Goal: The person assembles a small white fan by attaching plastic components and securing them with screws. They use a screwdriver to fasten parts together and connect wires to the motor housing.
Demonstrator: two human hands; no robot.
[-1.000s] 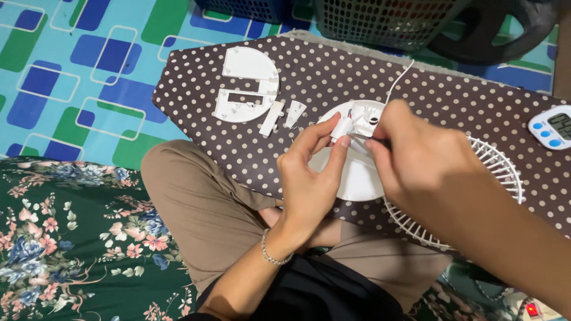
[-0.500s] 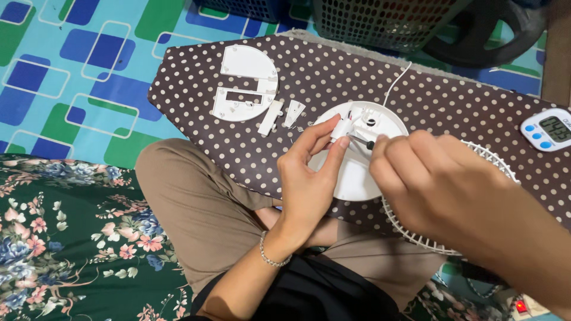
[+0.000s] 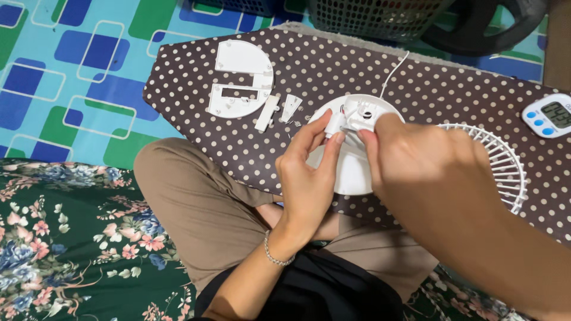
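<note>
In the head view, the left hand [image 3: 309, 172] pinches a small white plastic part [image 3: 335, 123] between thumb and fingertips, just above the round white fan housing [image 3: 351, 172] lying on the polka-dot board [image 3: 464, 89]. The right hand [image 3: 422, 160] is curled closed beside it, fingers touching the part; whether it holds a tool cannot be told here. The part looks light, stiff and brittle, with thin wires attached, so it is best gripped by its flat sides, not the wires. The white fan grille [image 3: 502, 163] lies under the right arm. Compared with half a second ago, the dark screwdriver tip is hidden and the right hand has closed in over the housing.
</note>
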